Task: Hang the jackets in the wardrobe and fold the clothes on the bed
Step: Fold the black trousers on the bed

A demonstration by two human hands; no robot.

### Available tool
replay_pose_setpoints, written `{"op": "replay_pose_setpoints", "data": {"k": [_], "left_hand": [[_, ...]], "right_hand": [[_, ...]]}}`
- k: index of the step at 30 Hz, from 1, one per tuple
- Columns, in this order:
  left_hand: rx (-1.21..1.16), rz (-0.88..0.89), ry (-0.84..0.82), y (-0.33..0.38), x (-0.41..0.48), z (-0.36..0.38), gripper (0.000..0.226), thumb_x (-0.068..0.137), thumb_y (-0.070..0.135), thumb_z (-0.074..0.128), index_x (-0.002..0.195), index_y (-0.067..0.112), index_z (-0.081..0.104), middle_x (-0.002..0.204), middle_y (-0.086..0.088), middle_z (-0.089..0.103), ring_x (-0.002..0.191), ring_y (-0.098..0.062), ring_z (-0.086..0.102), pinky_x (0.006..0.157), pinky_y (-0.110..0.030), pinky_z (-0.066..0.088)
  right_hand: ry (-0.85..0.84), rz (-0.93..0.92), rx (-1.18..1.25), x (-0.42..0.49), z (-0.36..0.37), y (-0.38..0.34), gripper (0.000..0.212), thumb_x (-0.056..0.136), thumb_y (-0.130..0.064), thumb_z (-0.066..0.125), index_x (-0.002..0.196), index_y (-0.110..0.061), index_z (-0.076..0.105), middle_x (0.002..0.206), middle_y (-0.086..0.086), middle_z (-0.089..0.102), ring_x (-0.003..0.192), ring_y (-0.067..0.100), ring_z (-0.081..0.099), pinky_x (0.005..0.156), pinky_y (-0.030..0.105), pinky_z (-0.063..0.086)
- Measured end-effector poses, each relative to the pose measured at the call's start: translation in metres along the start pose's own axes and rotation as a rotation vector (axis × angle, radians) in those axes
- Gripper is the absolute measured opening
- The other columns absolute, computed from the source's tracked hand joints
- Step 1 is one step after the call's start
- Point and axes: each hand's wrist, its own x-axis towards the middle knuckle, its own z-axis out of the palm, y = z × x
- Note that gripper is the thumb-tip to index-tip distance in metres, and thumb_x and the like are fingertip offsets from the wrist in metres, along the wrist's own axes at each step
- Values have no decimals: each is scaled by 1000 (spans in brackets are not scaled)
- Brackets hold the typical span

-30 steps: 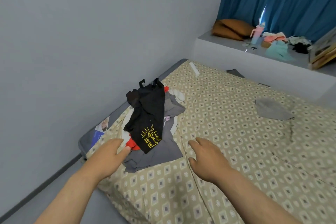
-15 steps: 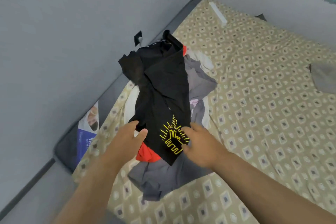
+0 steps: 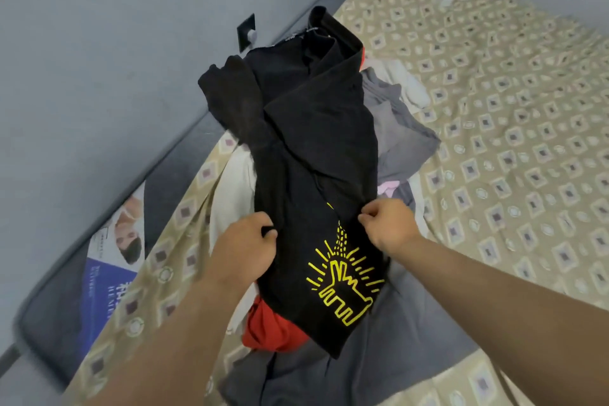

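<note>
Black tee point(image 3: 316, 148) w/ yellow print tops clothes pile point(image 3: 405, 128) on bed point(image 3: 514, 115), nr wall. L hand point(image 3: 244, 247) fingers clamped on its left edge; R hand point(image 3: 390, 224) pinches right edge. Rec: lift straight up, shake flat, clear red garment point(image 3: 267, 326) before folding.

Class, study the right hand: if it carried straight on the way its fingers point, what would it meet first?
The right hand points leftward into the black T-shirt, whose fold its fingers pinch. Beyond that, probably the left hand, though depth is unclear.
</note>
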Motion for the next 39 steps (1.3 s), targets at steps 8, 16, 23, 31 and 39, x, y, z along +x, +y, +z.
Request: {"op": "replay_pose_setpoints", "data": {"k": [8,16,23,31,39], "left_hand": [[215,98,265,36,5,-7,31,80,50,63,72,20,65,85,0,59,87,-26,55,78,-36,47],[-825,-275,-38,95,41,-4,61,75,63,67,113,16,60,108,3,66,100,-20,64,86,-35,53],[-1329,-520,-209,83,16,-14,60,79,31,79,133,17,58,121,-9,69,106,-33,68,89,-52,55],[-1294,-347,-567,116,-99,-125,31,69,2,57,94,-4,74,84,-27,72,67,-38,72,52,-42,59],[-1246,-99,-714,217,-190,-210,35,53,-15,45,71,-5,74,69,-26,68,55,-33,69,50,-37,58]], "right_hand": [[-12,177,828,-30,-31,-16,42,83,4,42,71,-18,75,66,0,67,58,13,57,50,17,42],[-470,48,758,-123,-23,8,45,81,12,43,77,-15,80,72,1,71,67,9,63,65,22,51],[-674,-212,622,-180,-25,10,20,85,6,51,88,7,70,60,-23,58,70,-7,59,69,5,38],[-96,-38,590,-194,-112,6,38,97,-7,53,86,-40,70,78,-15,67,69,-5,56,72,18,44],[-325,-124,577,-256,-226,-31,54,86,14,35,115,-13,71,102,-8,70,90,1,62,76,15,48]]}}
